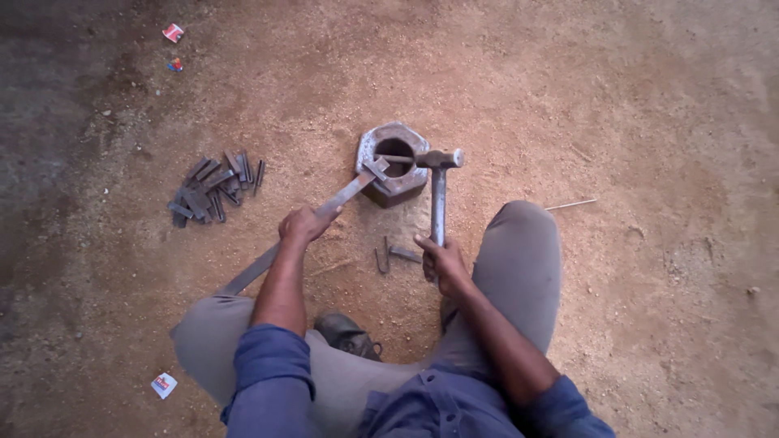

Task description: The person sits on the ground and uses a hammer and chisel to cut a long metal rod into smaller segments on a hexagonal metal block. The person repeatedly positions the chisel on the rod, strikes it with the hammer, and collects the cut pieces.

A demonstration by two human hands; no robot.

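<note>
Person seated on sandy ground. Left hand (pixel 304 225) closed around a long flat metal strip (pixel 341 199), grey and dull; its far end rests on the rim of a large hexagonal steel nut (pixel 381 188), beside the nut's round bore. Right hand (pixel 442 261) closed on the handle of a hammer (pixel 438 195); hammer head lies over the nut's right edge. Nut worn, pale-scuffed. Two short bent pieces (pixel 396 255) lie between the hands. Pile of cut metal pieces (pixel 213 186) lies well left of the nut.

dim, even daylight | soft shadows | darker left edge | slight softness
</note>
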